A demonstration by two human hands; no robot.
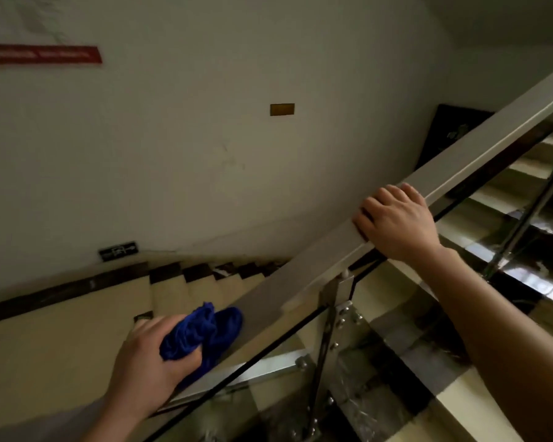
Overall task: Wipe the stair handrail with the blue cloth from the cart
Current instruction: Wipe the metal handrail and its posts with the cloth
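wall [189, 161]: plain off-white, a bit scuffed, fills most of the upper view
red sign [43, 54]: long strip up top left on the wall, text too blurry to read
brass plate [282, 109]: small gold-ish rectangle mid wall, can't read it either
dark sign [118, 250]: little black plaque low on the wall, just above the steps, white marks on it
stairs [186, 291]: beige treads with dark marble-looking risers, going down
skirting [61, 291]: dark band running along the wall base beside the landing
glass panel [396, 362]: clear, shows more steps through it
metal post [332, 314]: shiny steel, bolted to the glass with round studs
dark frame [450, 132]: black panel on the far wall, right side, mostly hidden
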